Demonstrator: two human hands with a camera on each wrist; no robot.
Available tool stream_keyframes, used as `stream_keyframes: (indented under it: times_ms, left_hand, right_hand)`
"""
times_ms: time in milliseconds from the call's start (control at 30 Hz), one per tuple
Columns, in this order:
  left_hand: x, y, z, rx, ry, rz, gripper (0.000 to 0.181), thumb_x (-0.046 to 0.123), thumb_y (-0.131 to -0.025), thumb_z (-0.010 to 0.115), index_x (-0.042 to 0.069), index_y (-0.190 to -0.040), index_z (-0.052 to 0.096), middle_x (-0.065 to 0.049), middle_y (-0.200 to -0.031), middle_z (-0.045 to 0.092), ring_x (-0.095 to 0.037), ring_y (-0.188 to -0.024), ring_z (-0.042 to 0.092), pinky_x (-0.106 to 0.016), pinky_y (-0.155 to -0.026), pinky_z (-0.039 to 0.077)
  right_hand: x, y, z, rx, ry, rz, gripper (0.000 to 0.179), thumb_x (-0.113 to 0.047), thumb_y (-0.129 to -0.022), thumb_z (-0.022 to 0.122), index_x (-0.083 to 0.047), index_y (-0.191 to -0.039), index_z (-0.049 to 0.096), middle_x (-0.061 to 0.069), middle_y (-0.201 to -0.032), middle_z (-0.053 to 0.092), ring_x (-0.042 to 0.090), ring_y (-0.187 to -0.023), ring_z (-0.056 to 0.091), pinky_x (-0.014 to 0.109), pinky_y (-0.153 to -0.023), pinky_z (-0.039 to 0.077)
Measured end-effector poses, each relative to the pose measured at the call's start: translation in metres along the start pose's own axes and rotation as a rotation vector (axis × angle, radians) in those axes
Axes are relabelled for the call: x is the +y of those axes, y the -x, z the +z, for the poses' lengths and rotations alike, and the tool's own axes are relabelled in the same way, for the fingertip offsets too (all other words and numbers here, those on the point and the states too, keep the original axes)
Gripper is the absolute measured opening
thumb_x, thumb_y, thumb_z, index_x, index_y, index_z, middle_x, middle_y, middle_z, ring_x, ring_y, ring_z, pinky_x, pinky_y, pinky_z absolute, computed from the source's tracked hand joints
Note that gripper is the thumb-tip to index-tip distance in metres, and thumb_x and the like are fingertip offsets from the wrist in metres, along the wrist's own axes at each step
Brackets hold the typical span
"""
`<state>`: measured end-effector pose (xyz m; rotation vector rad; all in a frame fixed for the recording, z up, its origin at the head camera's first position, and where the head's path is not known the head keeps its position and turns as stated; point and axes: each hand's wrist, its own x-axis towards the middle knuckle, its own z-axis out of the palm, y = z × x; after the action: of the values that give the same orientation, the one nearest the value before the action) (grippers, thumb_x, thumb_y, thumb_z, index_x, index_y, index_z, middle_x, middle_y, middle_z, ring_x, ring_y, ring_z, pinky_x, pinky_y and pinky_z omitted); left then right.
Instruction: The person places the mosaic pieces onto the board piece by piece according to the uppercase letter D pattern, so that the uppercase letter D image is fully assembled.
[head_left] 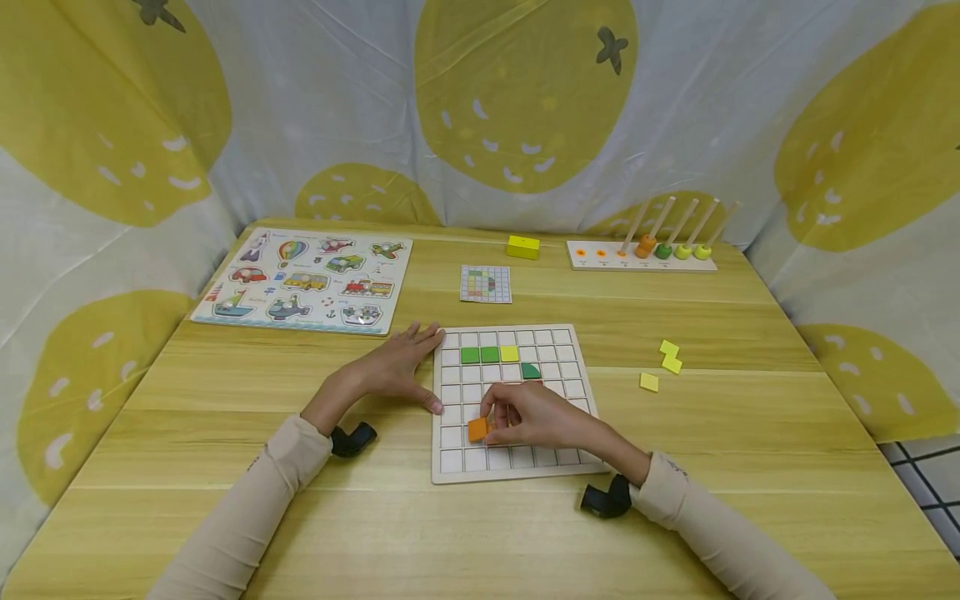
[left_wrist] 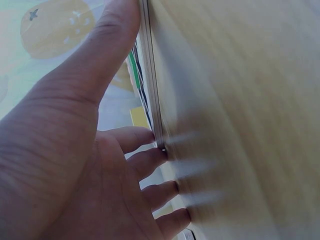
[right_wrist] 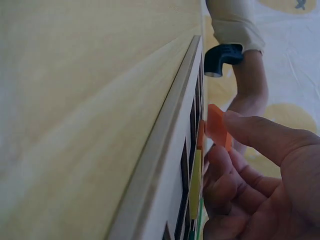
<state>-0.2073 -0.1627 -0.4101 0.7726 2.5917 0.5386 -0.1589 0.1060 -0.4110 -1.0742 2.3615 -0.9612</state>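
Observation:
A wooden grid board (head_left: 517,477) lies on the table. My right hand (head_left: 538,415) is over its lower left, pinching an orange square tile (head_left: 477,429) between thumb and fingertips. In the right wrist view this orange tile (right_wrist: 218,127) is tilted just above the board, near another orange piece (right_wrist: 201,136) and a yellow one (right_wrist: 194,185). Two green squares (head_left: 480,356), a yellow square (head_left: 509,354) and a dark green quarter-circle (head_left: 531,371) sit in cells. My left hand (head_left: 390,367) has its fingers extended, thumb and fingertips at the board's left edge. My right hand hides part of the grid.
Several yellow tiles (head_left: 649,382) lie right of the board. Behind it are a pattern card (head_left: 486,284) and a yellow block (head_left: 522,247). A picture puzzle (head_left: 300,283) is at back left, and a peg stand with rings (head_left: 641,260) at back right.

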Motion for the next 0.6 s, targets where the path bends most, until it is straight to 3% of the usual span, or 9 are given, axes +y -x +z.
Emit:
stream_keyframes:
  times_ms: [600]
  left_hand:
    - [-0.0001,0.0004,-0.0009,0.015,-0.008,0.013,0.116,0.057,-0.07,0.078,0.0,-0.152,0.018,-0.02,-0.159,0.011,-0.044,-0.144,0.003,-0.057,-0.116,0.008]
  right_hand:
    - [-0.0048,-0.0048,0.008,-0.007,0.174,0.044,0.023,-0.028,-0.082,0.076,-0.018,-0.097,0.061,-0.015,-0.064,0.053,-0.002,-0.058,0.047,0.016,-0.057,0.041]
